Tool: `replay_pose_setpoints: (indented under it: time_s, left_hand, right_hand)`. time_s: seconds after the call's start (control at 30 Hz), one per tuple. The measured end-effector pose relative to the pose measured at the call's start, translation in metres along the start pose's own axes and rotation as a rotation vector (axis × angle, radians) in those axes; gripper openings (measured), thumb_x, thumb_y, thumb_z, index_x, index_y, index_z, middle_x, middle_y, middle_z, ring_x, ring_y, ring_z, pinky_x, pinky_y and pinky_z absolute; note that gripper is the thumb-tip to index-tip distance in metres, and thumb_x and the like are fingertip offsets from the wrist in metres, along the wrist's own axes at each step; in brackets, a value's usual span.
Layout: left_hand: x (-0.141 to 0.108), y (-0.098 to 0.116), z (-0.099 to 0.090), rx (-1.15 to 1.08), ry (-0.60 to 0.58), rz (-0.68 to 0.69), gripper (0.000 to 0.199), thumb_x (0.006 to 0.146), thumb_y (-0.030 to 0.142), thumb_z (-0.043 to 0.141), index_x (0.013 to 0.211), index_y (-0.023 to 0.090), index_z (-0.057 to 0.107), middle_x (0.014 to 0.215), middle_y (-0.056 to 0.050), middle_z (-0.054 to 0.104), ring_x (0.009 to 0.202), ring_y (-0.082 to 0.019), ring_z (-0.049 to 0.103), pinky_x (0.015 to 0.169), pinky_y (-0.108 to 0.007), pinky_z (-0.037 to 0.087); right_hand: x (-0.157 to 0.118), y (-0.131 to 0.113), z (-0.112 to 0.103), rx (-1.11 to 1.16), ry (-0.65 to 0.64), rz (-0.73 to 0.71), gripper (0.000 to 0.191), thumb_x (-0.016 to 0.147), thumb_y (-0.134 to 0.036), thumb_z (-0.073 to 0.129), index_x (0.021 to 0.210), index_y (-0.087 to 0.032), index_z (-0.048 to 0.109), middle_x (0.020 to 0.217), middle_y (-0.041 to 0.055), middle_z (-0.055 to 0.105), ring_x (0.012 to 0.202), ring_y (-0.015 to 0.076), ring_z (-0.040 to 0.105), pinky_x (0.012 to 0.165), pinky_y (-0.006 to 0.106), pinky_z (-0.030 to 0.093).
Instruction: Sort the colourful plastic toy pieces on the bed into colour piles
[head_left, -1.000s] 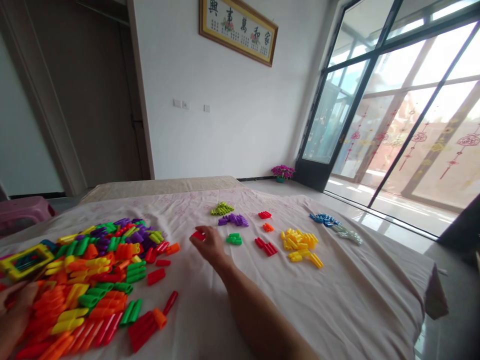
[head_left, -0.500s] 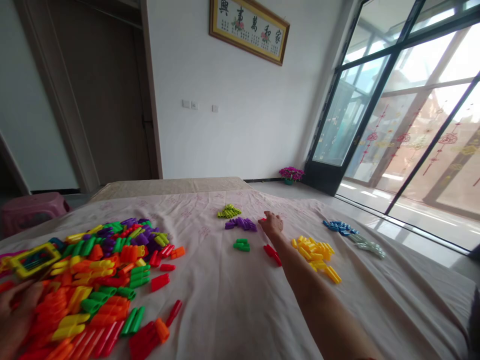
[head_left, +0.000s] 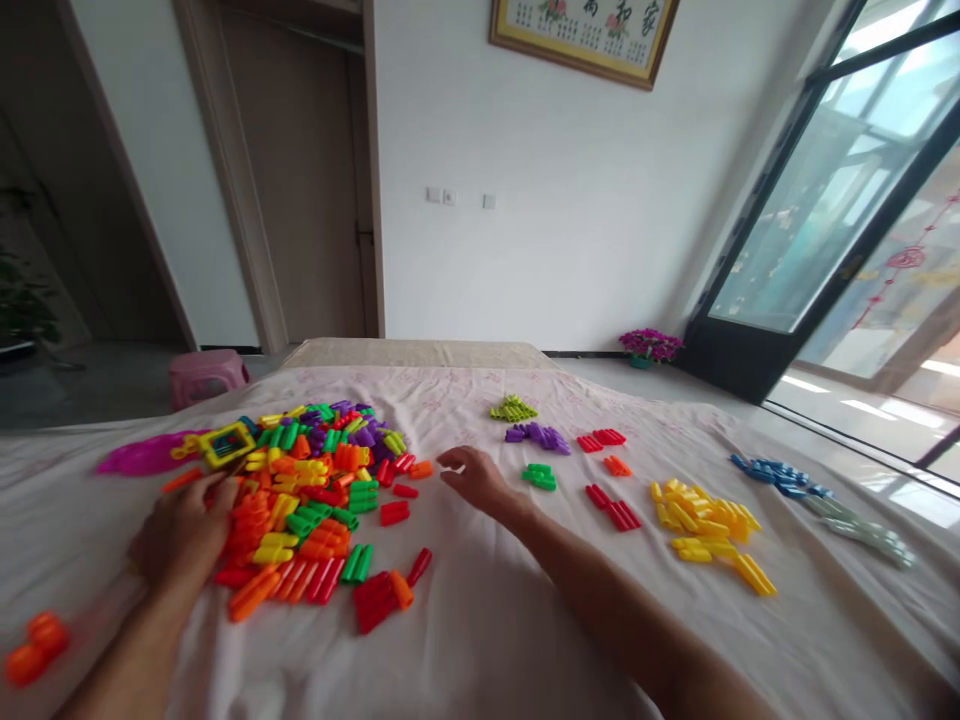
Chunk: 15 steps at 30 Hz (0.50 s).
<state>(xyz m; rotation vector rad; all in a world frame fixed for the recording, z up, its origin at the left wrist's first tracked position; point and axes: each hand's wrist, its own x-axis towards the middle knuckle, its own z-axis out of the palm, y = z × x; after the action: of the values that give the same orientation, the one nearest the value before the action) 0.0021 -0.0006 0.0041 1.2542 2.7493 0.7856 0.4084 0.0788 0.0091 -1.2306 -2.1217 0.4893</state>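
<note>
My right hand (head_left: pixel 476 478) is over the cloth just right of a mixed pile of plastic building blocks (head_left: pixel 315 520). Its fingers are curved and apart, with nothing seen between them. The closest piece to it is a small orange block (head_left: pixel 421 468) at the pile's edge. My left hand (head_left: pixel 184 525) rests against the pile's left side, fingers loosely bent and apart beside orange blocks (head_left: pixel 253 520); its fingertips are partly hidden. Near my right forearm lie red blocks (head_left: pixel 613 508), another red group (head_left: pixel 601 439) and one orange block (head_left: pixel 617 466).
Sorted groups lie on the cloth: yellow-green (head_left: pixel 514 407), purple (head_left: pixel 538 436), green (head_left: pixel 539 476), yellow (head_left: pixel 705 515), blue (head_left: pixel 780 475) and pale clear blocks (head_left: pixel 862 530). A blurred orange piece (head_left: pixel 37 648) is at lower left. A pink stool (head_left: pixel 208 376) stands beyond the cloth.
My right hand has come back from the far red blocks toward the pile. The view has turned left, showing more of my left hand. An orange block now shows between the red groups.
</note>
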Motion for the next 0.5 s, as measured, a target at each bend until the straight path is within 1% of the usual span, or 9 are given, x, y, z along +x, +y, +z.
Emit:
replay_pose_setpoints:
  time_s: [0.03, 0.1, 0.17, 0.23, 0.3, 0.4, 0.5]
  left_hand:
    - [0.000, -0.001, 0.001, -0.012, 0.008, 0.013, 0.072, 0.087, 0.069, 0.024, 0.129, 0.025, 0.063, 0.127, -0.015, 0.061, 0.103, -0.036, 0.061, 0.083, -0.044, 0.044]
    - [0.000, -0.003, 0.002, -0.033, 0.017, 0.034, 0.073, 0.087, 0.069, 0.025, 0.130, 0.023, 0.063, 0.127, -0.017, 0.060, 0.102, -0.039, 0.060, 0.082, -0.047, 0.044]
    - [0.000, -0.005, 0.003, -0.040, 0.011, 0.049, 0.075, 0.087, 0.070, 0.023, 0.131, 0.022, 0.062, 0.126, -0.019, 0.059, 0.103, -0.040, 0.060, 0.081, -0.048, 0.043]
    - [0.000, -0.005, 0.003, -0.034, 0.008, 0.050, 0.076, 0.087, 0.070, 0.020, 0.132, 0.023, 0.061, 0.127, -0.019, 0.058, 0.103, -0.040, 0.059, 0.081, -0.048, 0.043]
    - [0.000, -0.003, 0.001, -0.022, 0.007, 0.038, 0.075, 0.088, 0.069, 0.021, 0.131, 0.024, 0.061, 0.127, -0.018, 0.059, 0.102, -0.039, 0.059, 0.080, -0.047, 0.043]
    - [-0.001, 0.000, 0.000, -0.004, 0.011, 0.025, 0.072, 0.087, 0.069, 0.024, 0.129, 0.025, 0.063, 0.126, -0.015, 0.061, 0.100, -0.037, 0.060, 0.079, -0.045, 0.044]
    - [0.001, -0.003, 0.004, -0.009, 0.025, -0.013, 0.069, 0.085, 0.070, 0.030, 0.127, 0.028, 0.064, 0.125, -0.014, 0.062, 0.101, -0.036, 0.060, 0.082, -0.046, 0.045]
  right_hand:
    - [0.000, -0.013, 0.012, -0.005, -0.025, -0.036, 0.026, 0.081, -0.021, 0.071, 0.107, -0.022, 0.075, 0.102, 0.0040, 0.075, 0.091, 0.0179, 0.068, 0.084, 0.029, 0.053]
    - [0.000, -0.034, 0.028, -0.027, -0.069, -0.080, 0.025, 0.082, -0.030, 0.074, 0.107, -0.024, 0.075, 0.102, 0.0033, 0.074, 0.092, 0.0182, 0.067, 0.086, 0.030, 0.051]
    - [-0.001, -0.047, 0.036, -0.053, -0.115, -0.113, 0.034, 0.079, -0.041, 0.078, 0.110, -0.027, 0.073, 0.104, 0.0025, 0.073, 0.097, 0.0198, 0.066, 0.089, 0.031, 0.050]
    - [-0.003, -0.055, 0.038, -0.093, -0.156, -0.168, 0.044, 0.073, -0.047, 0.083, 0.111, -0.029, 0.073, 0.109, 0.0026, 0.071, 0.104, 0.0217, 0.063, 0.095, 0.033, 0.047]
    - [-0.006, -0.058, 0.036, -0.139, -0.196, -0.238, 0.042, 0.071, -0.046, 0.085, 0.107, -0.029, 0.073, 0.111, 0.0036, 0.069, 0.108, 0.0224, 0.062, 0.098, 0.034, 0.045]
    - [-0.010, -0.057, 0.029, -0.189, -0.231, -0.262, 0.031, 0.075, -0.039, 0.082, 0.100, -0.024, 0.072, 0.107, 0.0058, 0.068, 0.105, 0.0228, 0.062, 0.093, 0.033, 0.047]
    - [-0.012, -0.052, 0.022, -0.177, -0.251, -0.284, 0.031, 0.075, -0.030, 0.081, 0.103, -0.023, 0.069, 0.104, 0.0052, 0.069, 0.106, 0.0227, 0.061, 0.095, 0.034, 0.046]
